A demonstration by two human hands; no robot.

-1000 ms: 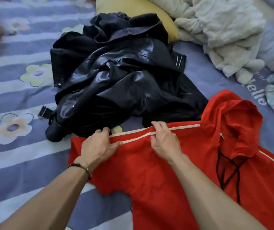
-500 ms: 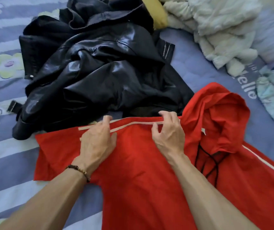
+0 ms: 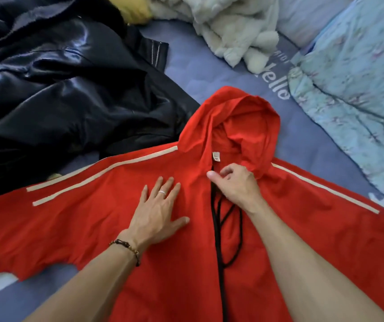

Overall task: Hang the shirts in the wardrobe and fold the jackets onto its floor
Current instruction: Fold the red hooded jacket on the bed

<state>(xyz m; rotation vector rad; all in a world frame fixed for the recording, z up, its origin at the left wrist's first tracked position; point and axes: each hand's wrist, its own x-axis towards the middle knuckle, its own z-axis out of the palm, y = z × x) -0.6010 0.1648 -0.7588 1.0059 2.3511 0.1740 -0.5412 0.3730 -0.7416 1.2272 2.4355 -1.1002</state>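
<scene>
Both hands now mid-chest: left hand (image 3: 157, 214) flat on red jacket (image 3: 93, 219), right hand (image 3: 235, 184) pinching collar.

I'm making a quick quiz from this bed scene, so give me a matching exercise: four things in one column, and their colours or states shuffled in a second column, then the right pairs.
Things:
1. hooded jacket
2. leather jacket
3. left hand
4. right hand

States:
A. black, crumpled in a heap
B. fingers curled at the collar by the hood
C. red, spread out flat
D. flat, fingers straight, pressing on red fabric

Pairs: 1-C, 2-A, 3-D, 4-B
</scene>
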